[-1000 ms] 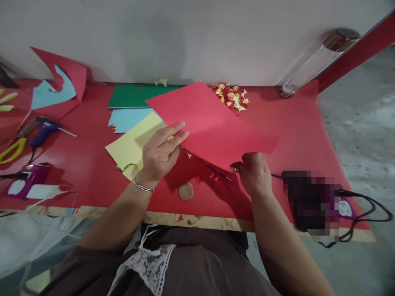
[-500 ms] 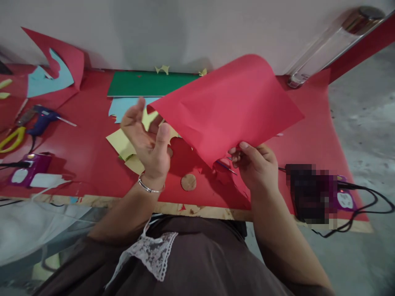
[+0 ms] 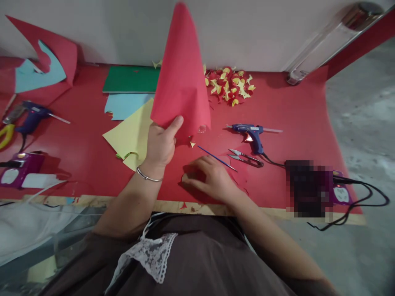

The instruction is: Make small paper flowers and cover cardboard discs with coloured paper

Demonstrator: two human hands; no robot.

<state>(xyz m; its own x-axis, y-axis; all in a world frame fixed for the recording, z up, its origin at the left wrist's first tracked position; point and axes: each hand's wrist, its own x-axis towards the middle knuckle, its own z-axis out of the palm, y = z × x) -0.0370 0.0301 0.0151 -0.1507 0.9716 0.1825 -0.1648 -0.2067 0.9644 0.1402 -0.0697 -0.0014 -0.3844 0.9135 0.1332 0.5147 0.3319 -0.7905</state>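
My left hand (image 3: 161,146) grips the lower edge of a large red paper sheet (image 3: 183,78), thumb in front, and the sheet stands up and curls above the table. Low over the red tabletop is my right hand (image 3: 212,176), its fingers curled around a small brown disc (image 3: 185,177) that is mostly hidden under them. A blue thin stick (image 3: 216,157) lies just beyond the right hand, with small snips (image 3: 246,158) to its right. Yellow paper (image 3: 131,127) lies beside the left hand.
A blue glue gun (image 3: 251,133) lies at right, before a pile of red and yellow cutouts (image 3: 230,84). Green board (image 3: 131,79) and light-blue paper (image 3: 123,105) lie behind. Another glue gun (image 3: 33,117) is left. Power strips (image 3: 23,168) with cables sit at both sides.
The red sheet has passed to my left hand and swung upright to the left. My right hand let it go and came down to the brown disc. The cutout pile and right glue gun are uncovered.
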